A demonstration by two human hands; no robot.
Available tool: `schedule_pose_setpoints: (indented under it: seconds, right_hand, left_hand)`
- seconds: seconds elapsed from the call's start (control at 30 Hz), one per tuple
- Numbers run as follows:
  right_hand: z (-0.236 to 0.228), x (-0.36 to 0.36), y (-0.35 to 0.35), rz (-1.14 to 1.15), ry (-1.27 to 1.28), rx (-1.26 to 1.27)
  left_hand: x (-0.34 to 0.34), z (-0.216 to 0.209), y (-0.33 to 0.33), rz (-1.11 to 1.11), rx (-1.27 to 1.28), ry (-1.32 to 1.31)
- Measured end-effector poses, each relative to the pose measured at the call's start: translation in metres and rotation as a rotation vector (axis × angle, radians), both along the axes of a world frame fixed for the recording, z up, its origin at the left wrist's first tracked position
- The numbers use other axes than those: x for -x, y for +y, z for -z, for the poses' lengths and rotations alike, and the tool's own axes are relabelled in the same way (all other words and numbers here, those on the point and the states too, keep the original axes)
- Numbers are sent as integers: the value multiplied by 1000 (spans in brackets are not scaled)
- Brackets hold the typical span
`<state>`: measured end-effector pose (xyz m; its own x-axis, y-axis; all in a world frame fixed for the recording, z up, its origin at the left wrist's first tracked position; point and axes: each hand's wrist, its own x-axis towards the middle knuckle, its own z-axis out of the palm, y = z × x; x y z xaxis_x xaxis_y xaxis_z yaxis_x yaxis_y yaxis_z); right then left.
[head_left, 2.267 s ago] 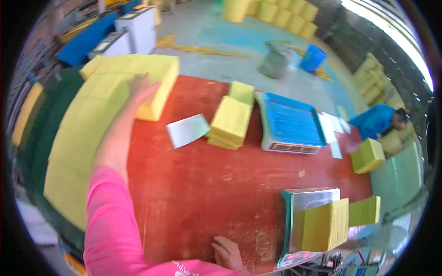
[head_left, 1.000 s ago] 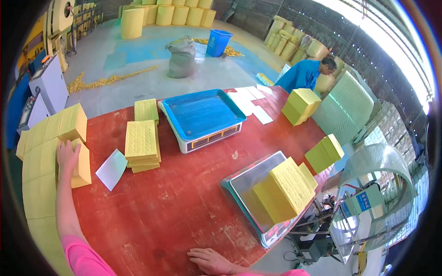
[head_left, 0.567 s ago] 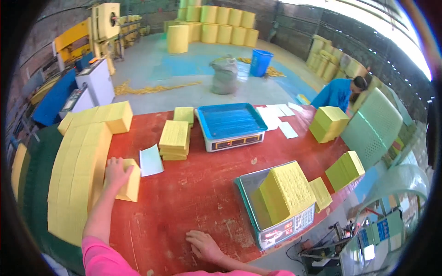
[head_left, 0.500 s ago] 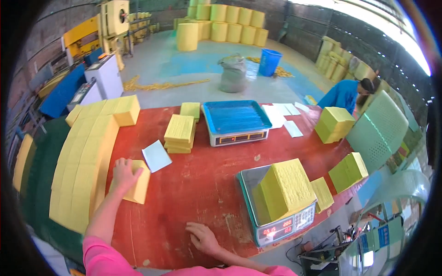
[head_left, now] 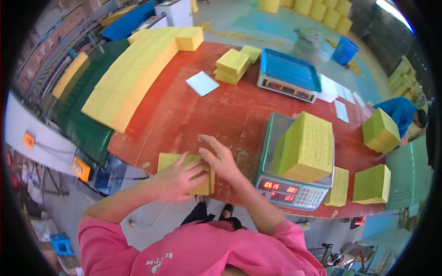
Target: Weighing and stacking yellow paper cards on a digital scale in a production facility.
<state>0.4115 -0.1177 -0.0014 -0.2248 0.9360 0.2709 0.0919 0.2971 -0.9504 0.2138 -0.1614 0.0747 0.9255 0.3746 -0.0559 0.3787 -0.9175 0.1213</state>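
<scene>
Stretching away left of the hands, yellow blocks (head_left: 138, 73) are lined up. A yellow stack (head_left: 168, 159) is partly covered by the left hand (head_left: 183, 178), fingers spread; whether it is gripped cannot be told. Beside the stack, the right hand (head_left: 219, 158) is held half-open; farther right, a scale (head_left: 301, 195) is loaded with a taller stack (head_left: 307, 145).

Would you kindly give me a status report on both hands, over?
Left hand on yellow stack, near edge of red table; right hand beside it, contact unclear. Lit scale bearing taller stack stands to the right.
</scene>
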Motion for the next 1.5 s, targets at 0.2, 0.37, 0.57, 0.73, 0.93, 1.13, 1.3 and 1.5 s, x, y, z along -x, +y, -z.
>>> schedule_pose_setpoints:
  seconds: [0.2,0.37,0.57,0.73,0.93,1.13,1.3,1.5]
  right_hand:
    - [35,12,-8,-166,-211,143]
    - [24,22,-55,-189,-388,129]
    - [20,30,-94,-66,-445,21]
    - [30,37,-104,38,-365,80]
    - [23,57,-121,142,-419,127]
    - [23,30,-123,124,-179,227]
    - [-12,-31,-136,314,-57,212]
    - [-123,-128,-147,390,33,391]
  left_hand:
    - [27,39,-96,-444,61,-322]
    - [37,130,-154,-1570,1101,-1619]
    - [36,133,-130,-1152,1513,-1931]
    - [54,119,-128,-1119,1661,-1791]
    - [57,104,-111,-1225,1646,-1445]
    - [45,77,-102,-1059,1783,-1425]
    - [44,54,-82,-930,1380,-1394]
    - [-67,-34,0,-320,1688,-1324]
